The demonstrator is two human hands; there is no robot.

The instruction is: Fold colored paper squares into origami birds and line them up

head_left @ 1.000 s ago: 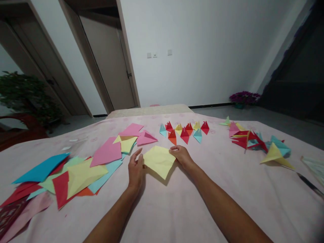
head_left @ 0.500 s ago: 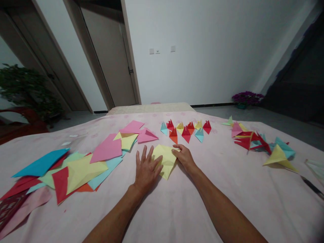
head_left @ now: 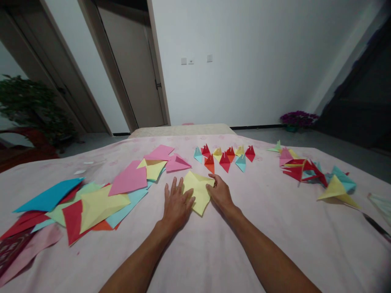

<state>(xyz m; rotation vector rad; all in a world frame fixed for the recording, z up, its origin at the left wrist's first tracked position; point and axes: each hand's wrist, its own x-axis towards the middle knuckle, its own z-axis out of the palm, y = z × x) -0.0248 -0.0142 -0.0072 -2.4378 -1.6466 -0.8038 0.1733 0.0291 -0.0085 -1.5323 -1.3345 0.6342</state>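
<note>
Centrally on cloth (head_left: 195,260), yellow sheet (head_left: 199,190) is covered at L edge by flat-spread L hand (head_left: 178,203), touched at R edge by R hand (head_left: 222,193) (pinch unclear); room's seen toward folded pile (head_left: 316,174).

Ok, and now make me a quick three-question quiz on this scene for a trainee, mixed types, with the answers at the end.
1. Multiple choice: what colour is the sheet being handled? A) pink B) red C) yellow D) blue
2. True or false: the small folded paper birds stand farther from the person than that sheet does.
3. Short answer: which hand lies palm down over part of the sheet?

Key: 1. C, yellow. 2. True. 3. The left hand.
</note>
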